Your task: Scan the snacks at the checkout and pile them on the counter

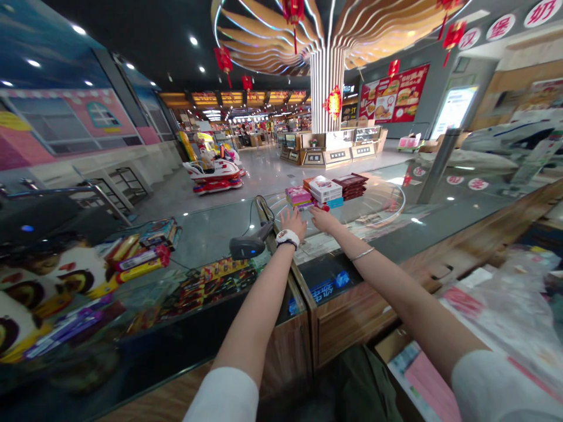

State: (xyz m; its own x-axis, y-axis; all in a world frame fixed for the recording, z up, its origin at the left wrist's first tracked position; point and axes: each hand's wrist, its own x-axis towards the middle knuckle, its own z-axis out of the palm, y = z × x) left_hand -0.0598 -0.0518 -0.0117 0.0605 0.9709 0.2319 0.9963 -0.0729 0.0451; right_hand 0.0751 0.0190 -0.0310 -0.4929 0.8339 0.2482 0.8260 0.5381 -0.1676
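My left hand (293, 221), with a white watch on the wrist, reaches over the glass counter, fingers spread and holding nothing. Just beyond its fingertips lie pink and purple boxes (298, 196). My right hand (322, 219), with a silver bangle on the wrist, is beside it. Its fingers are bunched together at the front of the pile, next to a red-wrapped item (324, 206); whatever they pinch is too small to make out. Behind them a white box (325, 189) rests on a blue box (335, 202). Dark red-brown packs (352, 186) are stacked on the right.
A black barcode scanner (247, 247) stands left of my left forearm. Snack packs (143, 262) cover the left counter. A metal post (442, 161) rises at the right. Below right lies a heap of clear plastic bags (510, 293). A ride-on toy (215, 173) stands beyond the counter.
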